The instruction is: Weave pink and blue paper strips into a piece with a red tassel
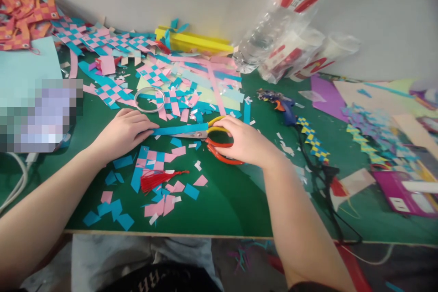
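Observation:
My left hand point(123, 133) pinches the left end of a blue paper strip point(181, 129), which stretches right toward the scissors. The fingers of my right hand point(249, 140) are through the yellow and red handles of the scissors point(198, 135). A metal blade shows along the strip's lower edge; the strip hides part of the scissors. Closer to me lie a woven pink and blue paper piece point(150, 160), a red tassel point(155, 180) and several loose blue and pink scraps point(114, 208). Just beyond my left hand sits a roll of clear tape point(149, 100).
Woven paper pieces point(102, 39) pile up along the wall, near a yellow folded strip point(201, 43). Bagged plastic cups point(290, 50) stand at the back. A blue glue gun point(287, 112) with a black cord lies right. At left is a blurred phone-like object point(43, 116) on a cable.

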